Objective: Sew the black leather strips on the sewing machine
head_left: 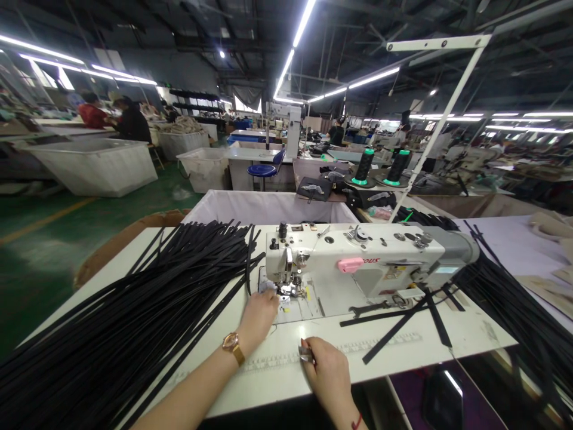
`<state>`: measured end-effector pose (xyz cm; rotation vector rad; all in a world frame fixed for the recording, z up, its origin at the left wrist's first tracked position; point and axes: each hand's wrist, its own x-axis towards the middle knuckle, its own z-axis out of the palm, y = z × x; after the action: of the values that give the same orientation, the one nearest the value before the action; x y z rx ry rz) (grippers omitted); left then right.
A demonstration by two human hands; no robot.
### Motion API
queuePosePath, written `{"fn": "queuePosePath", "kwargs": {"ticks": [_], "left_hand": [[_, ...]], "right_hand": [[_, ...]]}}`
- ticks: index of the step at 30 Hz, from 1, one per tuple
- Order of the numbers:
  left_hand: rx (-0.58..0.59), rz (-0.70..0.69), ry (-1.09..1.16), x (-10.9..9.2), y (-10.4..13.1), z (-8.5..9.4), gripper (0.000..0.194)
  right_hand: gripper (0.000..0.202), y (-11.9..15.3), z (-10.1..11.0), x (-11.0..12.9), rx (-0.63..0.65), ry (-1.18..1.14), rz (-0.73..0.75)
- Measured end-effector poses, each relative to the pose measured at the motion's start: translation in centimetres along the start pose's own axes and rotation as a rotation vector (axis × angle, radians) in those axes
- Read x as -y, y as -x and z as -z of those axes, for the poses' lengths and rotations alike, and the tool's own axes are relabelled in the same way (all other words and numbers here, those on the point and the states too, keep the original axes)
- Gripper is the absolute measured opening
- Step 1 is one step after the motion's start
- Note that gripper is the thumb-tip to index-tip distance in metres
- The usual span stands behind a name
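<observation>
My left hand [261,310], with a watch on the wrist, is closed beside the presser foot [290,289] of a white sewing machine [326,257]. Its fingertips are partly hidden, so what they pinch does not show. A black strap [248,272] curves down just behind those fingers. In my right hand [329,364], closed near the table's front edge, is a pair of thread snips [306,353], blades pointing left above the ruler tape [380,343]. A large heap of black straps [170,280] covers the table's left side.
A wrench [371,307] and cut strap pieces [398,328] lie right of the needle area. More black straps [514,310] hang at the right. Behind the machine are a lined bin [268,206], two black thread cones [364,167] and a thread stand [441,125].
</observation>
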<state>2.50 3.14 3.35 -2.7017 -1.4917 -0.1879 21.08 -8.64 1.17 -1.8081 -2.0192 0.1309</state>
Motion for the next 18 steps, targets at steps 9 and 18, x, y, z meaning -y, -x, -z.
{"fn": "queuePosePath", "kwargs": {"ticks": [9, 18], "left_hand": [[-0.046, 0.115, -0.004, -3.2, 0.6, 0.8, 0.037], [0.079, 0.071, 0.186, -7.0, 13.9, 0.8, 0.027]], "right_hand": [[0.028, 0.1, 0.0, 0.2, 0.004, 0.029, 0.001], [0.035, 0.8, 0.9, 1.4, 0.082, -0.400, -0.072]]}}
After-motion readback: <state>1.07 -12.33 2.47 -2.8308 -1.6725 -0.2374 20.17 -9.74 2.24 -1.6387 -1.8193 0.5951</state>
